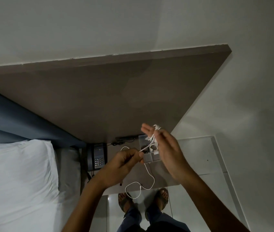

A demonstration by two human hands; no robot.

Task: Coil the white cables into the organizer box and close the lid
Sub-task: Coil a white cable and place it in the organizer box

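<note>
Left hand (127, 160): fingers curled, pinching the white cable (152, 138) between thumb and fingertips.
Right hand (168, 153): raised, fingers mostly straight, cable loops wound round them, thumb pressing on the coil.
Cable tail: runs down across the desk (161, 174) and loops past its near edge.
Organizer box (149, 157): on the desk beneath the hands, compartments showing, partly hidden.
Telephone (97, 156): left of the box.

Bedrm, prob. hotel rm. Bed (15, 181) w/ white sheet & blue headboard (24, 121), beside small table (138, 174) w/ corded desk phone (98, 156). Tiled floor (112, 206), plain walls (250, 97).
</note>
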